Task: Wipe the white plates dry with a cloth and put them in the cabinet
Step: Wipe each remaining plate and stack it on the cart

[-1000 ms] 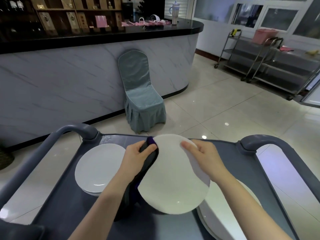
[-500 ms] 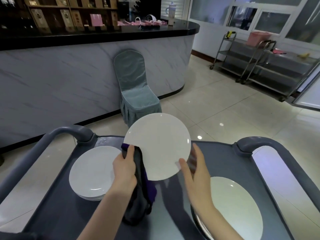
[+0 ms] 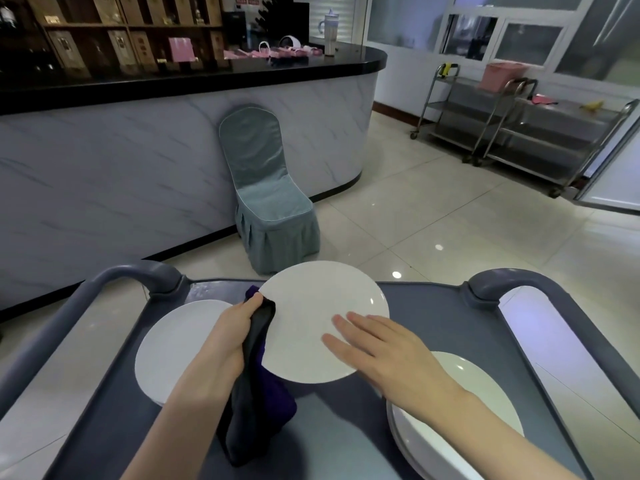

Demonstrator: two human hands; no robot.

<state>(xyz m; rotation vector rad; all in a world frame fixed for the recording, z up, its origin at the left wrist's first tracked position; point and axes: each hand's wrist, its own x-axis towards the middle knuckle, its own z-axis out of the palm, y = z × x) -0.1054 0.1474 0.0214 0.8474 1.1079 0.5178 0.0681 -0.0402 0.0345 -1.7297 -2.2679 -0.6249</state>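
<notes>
We record a marble-fronted counter (image 3: 156, 157); a covered chair (image 3: 266, 202) stands against it, steel trolleys (image 3: 519, 133) well right of it, glossy tiled floor (image 3: 433, 216) between.

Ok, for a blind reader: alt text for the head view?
Left hand grips a dark cloth and the rim of a white plate over a grey cart; right hand lies flat on it. Other plates sit either side.

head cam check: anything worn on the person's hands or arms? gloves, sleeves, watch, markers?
Nothing worn. The left hand and right hand are bare: no gloves, rings, watch or bands show. The left forearm and right forearm are bare too, with no sleeve in view down to the frame's lower edge. No markers or cables.
</notes>
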